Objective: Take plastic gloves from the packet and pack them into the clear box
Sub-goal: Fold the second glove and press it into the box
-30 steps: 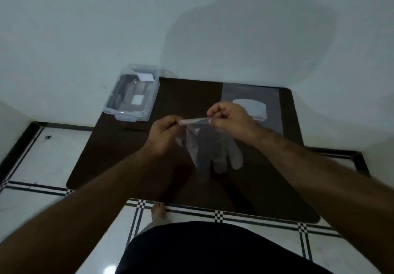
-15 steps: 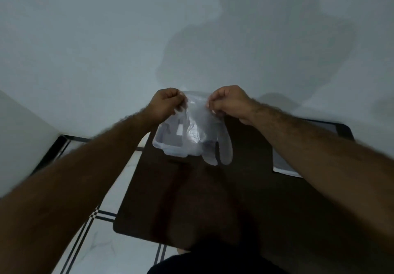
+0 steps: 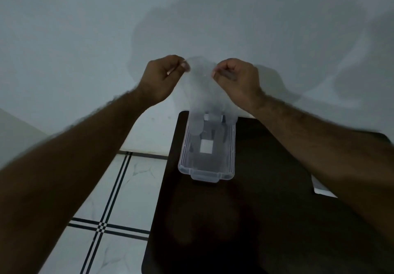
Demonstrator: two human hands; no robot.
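— How far along is the packing?

— Midway through one glove, I'd say. The left hand and the right hand are both closed in a pinch on the cuff edge of a thin plastic glove, which hangs between them with its fingers dangling over the far end of the clear box.

— Is it in the box yet?

— Not that I can tell. It is held up in the air, just above the box, which sits open near the far left corner of the dark tabletop.

— Anything already packed?

— Hard to say. The box is see-through and I make out only a pale square inside; I cannot tell whether gloves lie there.

— And the packet?

— A pale corner peeks out under the right forearm; probably the packet, mostly hidden. So left to do: lower this glove in, then fetch more.
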